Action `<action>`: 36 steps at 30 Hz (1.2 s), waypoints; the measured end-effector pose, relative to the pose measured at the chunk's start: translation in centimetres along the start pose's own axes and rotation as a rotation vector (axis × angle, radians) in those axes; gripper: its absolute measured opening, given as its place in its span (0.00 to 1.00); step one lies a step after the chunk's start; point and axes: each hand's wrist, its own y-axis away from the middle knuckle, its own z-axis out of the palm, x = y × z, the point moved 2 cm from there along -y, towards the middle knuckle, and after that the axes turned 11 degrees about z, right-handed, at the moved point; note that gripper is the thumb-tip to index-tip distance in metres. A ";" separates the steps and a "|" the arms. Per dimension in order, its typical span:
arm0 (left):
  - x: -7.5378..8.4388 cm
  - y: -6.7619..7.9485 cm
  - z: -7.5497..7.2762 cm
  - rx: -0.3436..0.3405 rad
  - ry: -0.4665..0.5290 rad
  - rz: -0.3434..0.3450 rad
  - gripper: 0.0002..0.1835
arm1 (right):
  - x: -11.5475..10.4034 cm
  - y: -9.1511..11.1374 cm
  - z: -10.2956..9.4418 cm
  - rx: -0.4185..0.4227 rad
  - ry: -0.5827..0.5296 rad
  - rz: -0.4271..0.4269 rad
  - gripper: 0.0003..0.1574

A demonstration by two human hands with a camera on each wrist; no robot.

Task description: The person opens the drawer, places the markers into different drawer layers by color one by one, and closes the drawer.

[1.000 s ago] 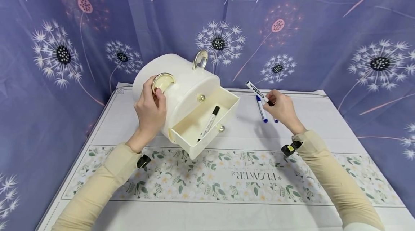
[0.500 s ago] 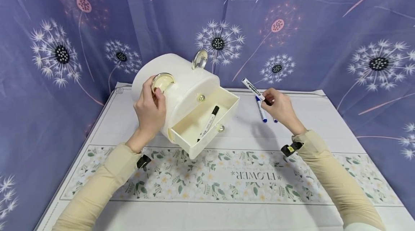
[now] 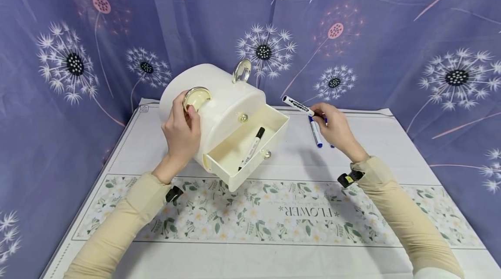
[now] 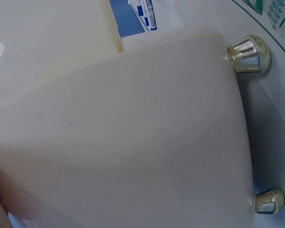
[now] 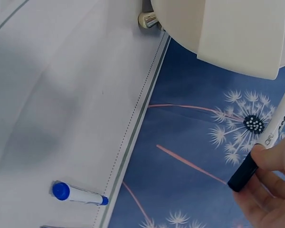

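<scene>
A white rounded storage box (image 3: 219,81) with gold-rimmed ears stands left of the table's middle. My left hand (image 3: 182,129) grips its near ear (image 3: 197,97) between thumb and fingers. The drawer (image 3: 235,150) is pulled out, and a black-capped marker (image 3: 252,148) lies slanted inside. To the drawer's right, my right hand (image 3: 334,126) pinches another marker (image 3: 297,105) by its black cap, the white barrel pointing left. That cap (image 5: 242,173) shows in the right wrist view. Below the hand, a blue-capped marker (image 3: 315,133) lies on the table; a second is mostly hidden.
The box's far ear (image 3: 242,71) stands up near the patterned curtain (image 3: 297,18) behind the table. Two round knobs are on its front, one of them the drawer knob (image 3: 266,154). A floral band (image 3: 313,231) runs across the white tablecloth (image 3: 289,261).
My right hand has moved slightly left, and the held marker has shifted left toward the drawer and turned flatter. My left hand and the box have stayed put.
</scene>
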 end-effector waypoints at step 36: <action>0.2 0.0 -0.1 -0.003 -0.002 0.000 0.18 | -5.6 -0.3 1.0 -0.147 -0.053 -0.391 0.25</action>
